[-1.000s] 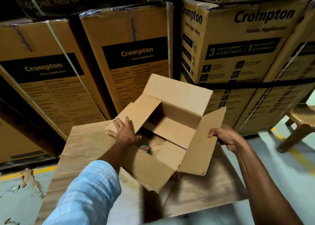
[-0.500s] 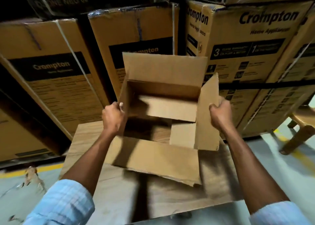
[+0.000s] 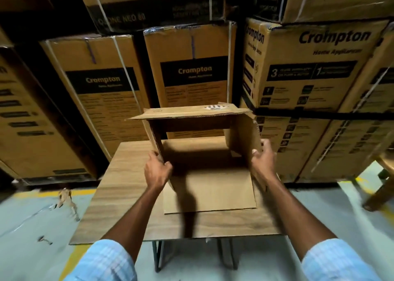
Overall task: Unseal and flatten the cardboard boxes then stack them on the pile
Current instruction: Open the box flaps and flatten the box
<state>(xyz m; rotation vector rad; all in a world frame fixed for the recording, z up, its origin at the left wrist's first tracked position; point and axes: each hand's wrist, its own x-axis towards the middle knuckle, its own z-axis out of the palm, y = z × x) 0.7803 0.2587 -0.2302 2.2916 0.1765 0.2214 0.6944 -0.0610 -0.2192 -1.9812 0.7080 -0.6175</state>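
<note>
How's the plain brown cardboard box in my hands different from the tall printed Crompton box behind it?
The plain brown cardboard box is open; the tall printed Crompton box is closed and strapped. The plain box is nearly bare; the Crompton box carries a black panel. The left hand and right hand grip the plain box; the Crompton box stands stacked. Both are brown cardboard.

Most likely a warehouse or stockroom: tall strapped cartons (image 3: 102,93) printed "Crompton Home Appliances" stand stacked in tiers just beyond the tabletop's (image 3: 119,195) far edge, on a grey concrete floor (image 3: 32,227) marked with a yellow line (image 3: 42,193).
</note>
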